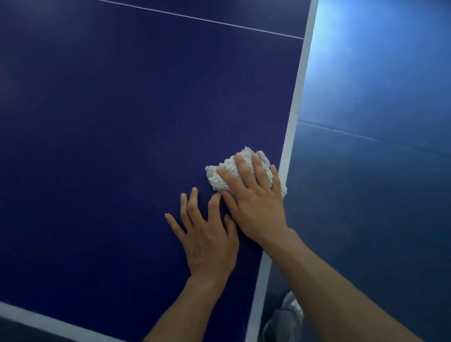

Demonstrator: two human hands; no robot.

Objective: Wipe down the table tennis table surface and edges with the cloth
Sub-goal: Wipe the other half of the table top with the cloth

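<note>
White cloth (pixel 215 178) beneath right hand (pixel 255 204), perhaps against fingertips of left hand (pixel 209 240)

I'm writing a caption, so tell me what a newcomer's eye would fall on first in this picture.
The pale fluffy cloth stands out first against the dark blue table, pressed under the right hand close to the white edge line. Beside it the left hand rests with fingers spread on the bare surface. Beyond the edge, a bright glare lies on the blue floor at upper right.
</note>
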